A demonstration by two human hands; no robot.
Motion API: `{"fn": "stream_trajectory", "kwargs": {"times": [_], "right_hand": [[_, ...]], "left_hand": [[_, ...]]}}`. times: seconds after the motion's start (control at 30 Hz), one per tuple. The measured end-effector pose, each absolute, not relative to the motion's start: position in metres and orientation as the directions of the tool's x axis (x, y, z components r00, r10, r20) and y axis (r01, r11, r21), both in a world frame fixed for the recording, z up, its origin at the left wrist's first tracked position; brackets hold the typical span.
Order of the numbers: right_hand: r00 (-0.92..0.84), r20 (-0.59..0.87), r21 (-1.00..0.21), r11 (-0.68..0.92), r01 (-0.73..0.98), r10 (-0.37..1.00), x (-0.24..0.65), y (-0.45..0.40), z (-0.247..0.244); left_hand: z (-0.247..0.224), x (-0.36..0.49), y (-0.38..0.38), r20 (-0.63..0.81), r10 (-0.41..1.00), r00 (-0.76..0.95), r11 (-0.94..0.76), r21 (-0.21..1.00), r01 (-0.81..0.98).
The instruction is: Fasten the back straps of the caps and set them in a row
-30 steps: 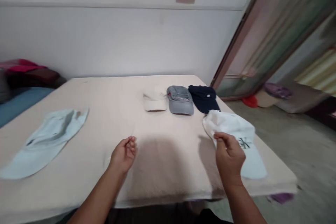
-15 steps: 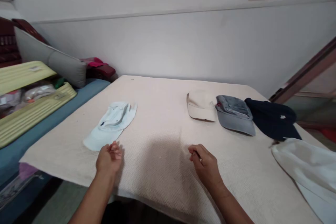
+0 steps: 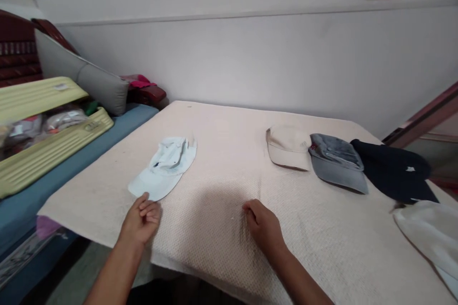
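Note:
A pale blue baseball cap (image 3: 166, 164) lies on the covered table with its brim towards me at the left. My left hand (image 3: 142, 219) is at the near edge of this brim, palm turned up and fingers loosely curled. One fingertip overlaps the brim's edge in view; whether it touches is unclear, and nothing shows in the hand. My right hand (image 3: 263, 224) hovers over the front middle of the table, its fingers closed, with nothing visible in them. To its right sit a beige cap (image 3: 288, 145), a grey denim cap (image 3: 336, 162) and a navy cap (image 3: 391, 169).
A white cap (image 3: 429, 233) is at the right edge, partly cut off. The light textured cloth (image 3: 222, 152) covers the table, which meets a white wall (image 3: 229, 62). On the left are a blue bed (image 3: 134, 116), a grey cushion (image 3: 100, 83) and an open yellow case (image 3: 71, 140).
The view has turned slightly left. My left hand has shifted left along the brim, and my right hand has moved inward with its fingers more closed. The caps have stayed put.

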State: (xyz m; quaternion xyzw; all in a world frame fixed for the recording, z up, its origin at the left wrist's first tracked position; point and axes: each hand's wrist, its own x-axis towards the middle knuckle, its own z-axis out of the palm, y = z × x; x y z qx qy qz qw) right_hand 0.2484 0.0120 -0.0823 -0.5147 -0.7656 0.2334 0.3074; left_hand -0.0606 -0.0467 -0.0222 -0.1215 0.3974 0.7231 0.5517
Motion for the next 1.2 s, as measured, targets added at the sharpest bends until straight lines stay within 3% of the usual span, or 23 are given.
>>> {"fn": "stream_trajectory", "kwargs": {"times": [0.1, 0.23, 0.33, 0.43, 0.53, 0.67, 0.73, 0.9, 1.03, 1.2], "right_hand": [[-0.217, 0.152, -0.83, 0.244, 0.502, 0.964, 0.248, 0.014, -0.078], [-0.218, -0.09, -0.995, -0.078, 0.064, 0.972, 0.253, 0.016, -0.062], [-0.309, -0.216, -0.905, -0.308, -0.292, 0.926, 0.264, 0.019, -0.045], [-0.32, -0.171, -0.775, -0.328, -0.541, 0.932, 0.285, 0.024, -0.029], [-0.25, -0.21, -0.686, -0.325, -0.652, 0.945, 0.312, 0.026, -0.02], [-0.25, -0.214, -0.631, -0.329, -0.702, 0.944, 0.344, 0.019, -0.017], [-0.249, -0.171, -0.621, -0.301, -0.724, 0.953, 0.352, 0.013, -0.017], [-0.369, -0.13, -0.632, -0.364, -0.684, 0.92, 0.355, -0.007, -0.018], [-0.503, -0.164, -0.742, -0.442, -0.504, 0.849, 0.354, -0.025, -0.028], [-0.472, -0.148, -0.945, -0.264, -0.191, 0.869, 0.361, -0.037, -0.042]], "left_hand": [[-0.02, -0.02, -0.044, -0.545, 0.791, -0.279, -0.033, 0.417, -0.908], [-0.02, 0.045, -0.047, -0.522, 0.838, -0.157, 0.121, 0.458, -0.881], [-0.025, 0.088, -0.053, -0.497, 0.866, -0.057, 0.234, 0.502, -0.832], [-0.034, 0.121, -0.061, -0.476, 0.874, 0.101, 0.397, 0.577, -0.713], [-0.039, 0.143, -0.068, -0.458, 0.824, 0.334, 0.567, 0.657, -0.497], [-0.028, 0.146, -0.064, -0.392, 0.696, 0.602, 0.642, 0.716, -0.275], [-0.022, 0.142, -0.054, -0.356, 0.729, 0.584, 0.626, 0.692, -0.36], [-0.023, 0.131, -0.03, -0.328, 0.818, 0.472, 0.575, 0.472, -0.668], [-0.018, 0.124, -0.023, -0.312, 0.847, 0.429, 0.53, 0.455, -0.716], [0.003, 0.118, -0.029, -0.305, 0.83, 0.467, 0.551, 0.575, -0.605]]}}
